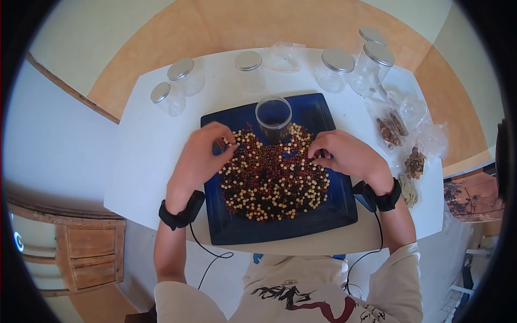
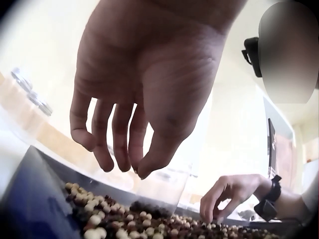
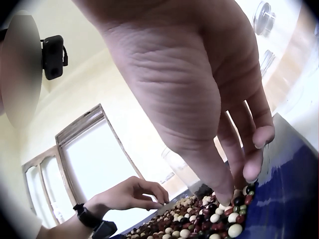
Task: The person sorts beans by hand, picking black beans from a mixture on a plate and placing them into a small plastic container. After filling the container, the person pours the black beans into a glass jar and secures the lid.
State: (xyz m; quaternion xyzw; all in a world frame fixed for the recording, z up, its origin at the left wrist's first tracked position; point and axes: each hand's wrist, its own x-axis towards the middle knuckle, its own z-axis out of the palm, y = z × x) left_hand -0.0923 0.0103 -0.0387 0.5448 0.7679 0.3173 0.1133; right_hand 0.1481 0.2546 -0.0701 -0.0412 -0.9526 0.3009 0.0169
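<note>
A mixed heap of cream, red, black and green beans (image 1: 274, 188) covers much of a blue tray (image 1: 344, 207). My left hand (image 1: 202, 153) hangs over the heap's left side, its thumb and forefinger tips close together in the left wrist view; I cannot tell whether a bean is between them. At the right edge of the heap, my right hand (image 1: 347, 153) reaches down with bent, slightly spread fingers. Its thumb tip (image 3: 226, 196) touches the beans in the right wrist view. Between the hands, an uncapped clear jar (image 1: 274, 113) stands at the back of the heap, dark contents low inside it.
Clear jars with silver lids line the table's far side, including one at the left (image 1: 168, 99) and one at the back right (image 1: 335, 70). Plastic bags of dried brown pieces (image 1: 390, 132) lie on the white table (image 1: 145, 156) at the right. Cables hang from both wrist cameras.
</note>
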